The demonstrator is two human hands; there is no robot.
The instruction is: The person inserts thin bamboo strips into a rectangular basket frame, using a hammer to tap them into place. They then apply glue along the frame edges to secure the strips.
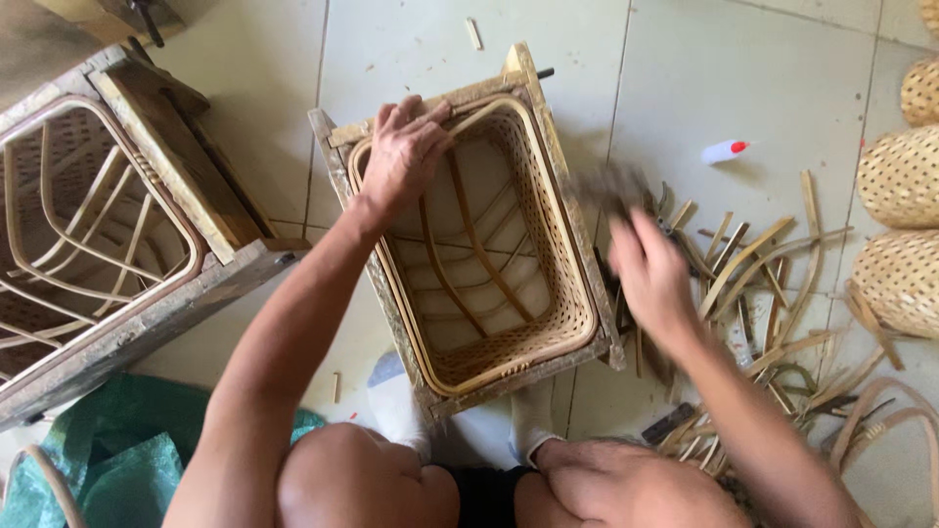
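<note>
Floor [411, 39]: pale tiles, grey grout, sunlit. Bamboo strips [753, 264] scattered right; green sack [117, 440] lower left. Small white bottle, red cap [724, 151], lying on tile upper right. Round baskets [900, 176] at right edge. Second frame [147, 244] with basket at left. Basket [489, 244] in wooden frame at centre, between feet. Left hand [406, 152] spread, pressing basket's far rim. Right hand [650, 269] beside frame, over strips, gripping dark blurred tool [611, 186].

Head view, steeply downward, close
</note>
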